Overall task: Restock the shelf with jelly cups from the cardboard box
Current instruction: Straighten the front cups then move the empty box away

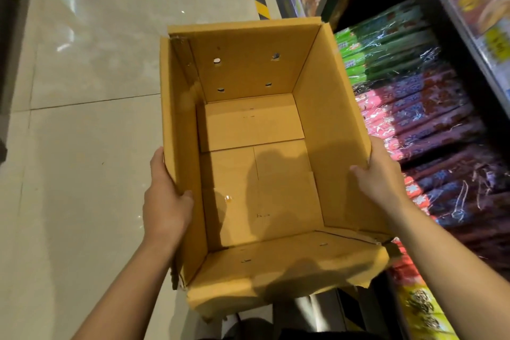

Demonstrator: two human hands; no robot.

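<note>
While the left hand [165, 201] gripped the open brown cardboard box [325, 124] by its left wall, the right hand [378, 171] gripped its right wall. Each thumb curled inside; the other fingers were hidden outside.

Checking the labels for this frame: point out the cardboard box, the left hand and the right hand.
cardboard box [248, 121]: head view, on the bare inside bottom panel.
left hand [165, 201]: head view, on the back of the hand gripping the left wall.
right hand [382, 174]: head view, on the back of the hand gripping the right wall.

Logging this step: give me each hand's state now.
Left hand: grips the left wall of the cardboard box.
Right hand: grips the box's right wall.
</note>
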